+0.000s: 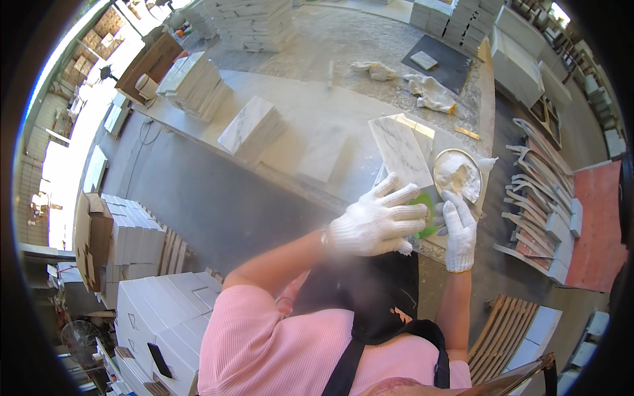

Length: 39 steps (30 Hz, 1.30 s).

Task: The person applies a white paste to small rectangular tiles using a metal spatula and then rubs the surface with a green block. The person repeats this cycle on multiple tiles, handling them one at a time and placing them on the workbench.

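Note:
My left hand [380, 221], in a white knit glove, is spread over the table's near edge with fingers apart, just below a tilted white marble tile [401, 152] with grey veins. My right hand [459, 232], gloved the same way, has its fingers closed around the edge of a green plastic scraper [426, 214]. Part of the scraper is hidden behind the left fingertips; whether they touch it is unclear. Right above my right fingers stands a round bowl [477, 191] of white paste. Beneath the tilted tile, more tile edges show.
A marble block or tile stack [251, 129] and a taller tile stack [193, 86] stand on the worktable [297, 92]. Crumpled white gloves [429, 92] lie near a black mat [437, 63]. Boxes [165, 310] rise at lower left; curved strips [531, 198] lie at right.

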Each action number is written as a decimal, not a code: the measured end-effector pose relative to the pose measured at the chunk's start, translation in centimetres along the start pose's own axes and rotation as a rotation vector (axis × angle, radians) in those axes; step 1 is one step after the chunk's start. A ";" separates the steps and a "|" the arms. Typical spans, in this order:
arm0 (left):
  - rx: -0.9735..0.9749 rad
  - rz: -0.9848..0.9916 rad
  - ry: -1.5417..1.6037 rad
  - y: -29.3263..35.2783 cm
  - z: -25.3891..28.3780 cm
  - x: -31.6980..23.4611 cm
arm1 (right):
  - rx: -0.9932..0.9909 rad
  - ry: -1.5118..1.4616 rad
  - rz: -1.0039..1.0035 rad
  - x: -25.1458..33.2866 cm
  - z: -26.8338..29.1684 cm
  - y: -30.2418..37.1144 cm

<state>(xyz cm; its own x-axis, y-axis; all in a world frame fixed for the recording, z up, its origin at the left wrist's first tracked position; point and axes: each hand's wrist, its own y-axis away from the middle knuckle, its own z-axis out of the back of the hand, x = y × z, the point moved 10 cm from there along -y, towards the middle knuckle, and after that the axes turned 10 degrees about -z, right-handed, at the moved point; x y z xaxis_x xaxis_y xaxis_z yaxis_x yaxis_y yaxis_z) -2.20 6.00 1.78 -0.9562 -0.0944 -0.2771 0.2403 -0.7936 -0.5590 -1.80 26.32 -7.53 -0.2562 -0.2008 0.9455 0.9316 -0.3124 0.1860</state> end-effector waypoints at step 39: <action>-0.608 0.846 1.532 6.4 -7.8 -1.6 | -0.112 0.018 0.171 0.2 -0.7 15.2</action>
<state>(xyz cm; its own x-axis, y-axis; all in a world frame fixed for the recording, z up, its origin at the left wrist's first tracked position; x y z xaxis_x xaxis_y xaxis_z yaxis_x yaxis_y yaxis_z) 2.17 5.75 -7.44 0.3216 0.5329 -0.7827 0.8662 -0.4995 0.0158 12.15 20.91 -4.72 -0.1018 -0.2758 0.9558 0.9275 -0.3738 -0.0091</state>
